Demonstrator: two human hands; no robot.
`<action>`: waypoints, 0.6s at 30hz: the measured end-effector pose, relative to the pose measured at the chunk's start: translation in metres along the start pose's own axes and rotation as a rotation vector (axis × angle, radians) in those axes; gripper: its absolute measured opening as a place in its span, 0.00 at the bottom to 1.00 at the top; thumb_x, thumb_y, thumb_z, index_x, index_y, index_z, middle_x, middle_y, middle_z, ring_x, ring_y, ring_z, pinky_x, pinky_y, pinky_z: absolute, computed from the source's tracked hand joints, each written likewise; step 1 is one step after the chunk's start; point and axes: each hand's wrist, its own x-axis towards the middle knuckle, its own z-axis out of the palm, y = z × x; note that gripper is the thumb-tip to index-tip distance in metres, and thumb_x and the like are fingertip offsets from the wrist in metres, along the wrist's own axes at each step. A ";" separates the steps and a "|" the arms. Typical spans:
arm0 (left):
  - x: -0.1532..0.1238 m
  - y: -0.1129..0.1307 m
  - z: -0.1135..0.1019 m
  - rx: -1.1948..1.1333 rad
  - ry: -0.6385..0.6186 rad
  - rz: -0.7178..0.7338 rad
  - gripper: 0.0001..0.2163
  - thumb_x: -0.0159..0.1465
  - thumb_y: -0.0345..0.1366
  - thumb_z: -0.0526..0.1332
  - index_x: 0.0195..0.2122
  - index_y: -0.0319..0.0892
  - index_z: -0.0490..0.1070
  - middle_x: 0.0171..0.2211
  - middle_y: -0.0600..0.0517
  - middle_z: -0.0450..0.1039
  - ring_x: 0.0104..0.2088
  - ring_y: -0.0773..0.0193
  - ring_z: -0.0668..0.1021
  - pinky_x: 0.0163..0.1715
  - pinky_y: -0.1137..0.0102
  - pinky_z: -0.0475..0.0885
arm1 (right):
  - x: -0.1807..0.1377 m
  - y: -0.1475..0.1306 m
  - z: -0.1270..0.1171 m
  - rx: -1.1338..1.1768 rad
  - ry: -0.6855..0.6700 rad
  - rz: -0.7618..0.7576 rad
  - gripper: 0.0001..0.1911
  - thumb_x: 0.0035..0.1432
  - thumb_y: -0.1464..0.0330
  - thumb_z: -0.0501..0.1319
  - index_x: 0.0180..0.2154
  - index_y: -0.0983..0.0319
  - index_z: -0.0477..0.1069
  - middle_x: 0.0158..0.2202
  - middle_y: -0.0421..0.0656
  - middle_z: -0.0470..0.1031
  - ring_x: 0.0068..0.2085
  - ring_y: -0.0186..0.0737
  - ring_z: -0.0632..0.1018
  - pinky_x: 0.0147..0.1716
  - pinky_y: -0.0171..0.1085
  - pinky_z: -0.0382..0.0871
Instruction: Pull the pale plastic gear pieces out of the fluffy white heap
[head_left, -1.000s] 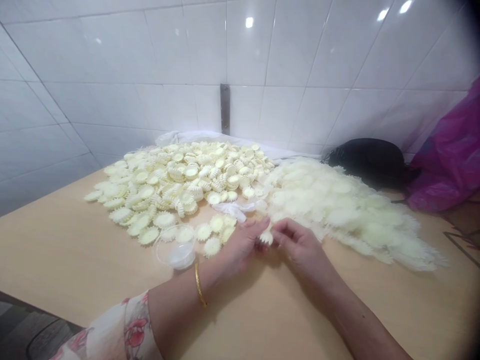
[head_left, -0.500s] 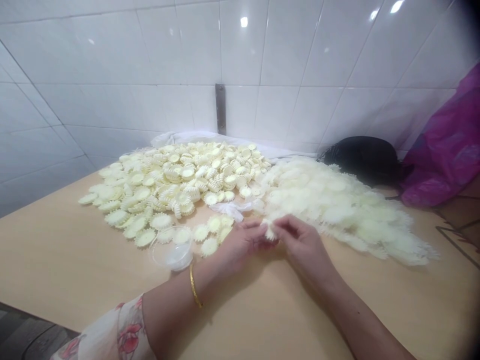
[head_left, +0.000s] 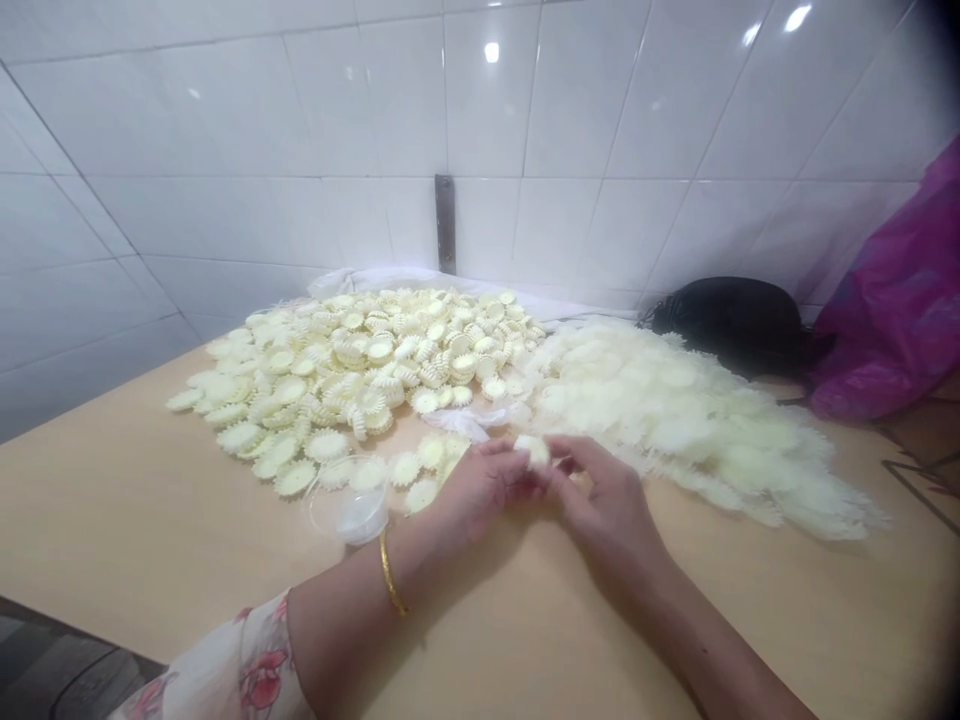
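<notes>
Between my hands, above the table, is a small pale-yellow scalloped disc (head_left: 531, 450). My left hand (head_left: 484, 490) pinches its left side, fingers closed. My right hand (head_left: 604, 490) grips it from the right with bent fingers, which partly hide its lower edge. Behind and to the left is a big heap of similar cupped, frilled-edge discs (head_left: 379, 348), with a few loose ones (head_left: 406, 468) near my left wrist. On the right spreads a pile of flatter, more translucent frilled pieces (head_left: 675, 400). A clear round plastic tub (head_left: 360, 515) stands beside my left forearm.
All this lies on a light wood table (head_left: 112, 500) against a white tiled wall (head_left: 300, 110). A white cloth or plastic sheet (head_left: 525, 298) runs behind the heaps. At the back right are a black rounded object (head_left: 731, 315) and a magenta plastic bag (head_left: 892, 310).
The disc has been turned between my fingers, and its frilled edge shows less. My right hand's fingers have shifted around it. The view has moved slightly.
</notes>
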 end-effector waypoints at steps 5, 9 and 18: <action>-0.002 -0.002 0.002 -0.036 0.031 -0.019 0.05 0.51 0.24 0.61 0.25 0.37 0.65 0.22 0.50 0.70 0.24 0.68 0.73 0.30 0.70 0.69 | 0.000 0.002 0.001 -0.008 0.001 -0.070 0.08 0.55 0.70 0.55 0.26 0.60 0.71 0.33 0.43 0.70 0.35 0.40 0.72 0.34 0.37 0.65; 0.000 -0.005 -0.003 0.029 -0.062 0.002 0.08 0.53 0.36 0.63 0.25 0.37 0.65 0.22 0.51 0.69 0.23 0.67 0.73 0.29 0.69 0.68 | 0.004 0.002 -0.003 0.230 -0.046 0.098 0.08 0.52 0.67 0.57 0.24 0.61 0.69 0.26 0.41 0.69 0.30 0.39 0.71 0.32 0.36 0.64; -0.001 -0.005 -0.002 0.125 -0.074 0.025 0.06 0.47 0.25 0.63 0.27 0.35 0.69 0.22 0.49 0.71 0.22 0.68 0.73 0.27 0.71 0.67 | 0.007 0.014 -0.001 0.646 -0.088 0.427 0.13 0.48 0.59 0.62 0.22 0.62 0.68 0.23 0.39 0.70 0.28 0.37 0.71 0.30 0.35 0.63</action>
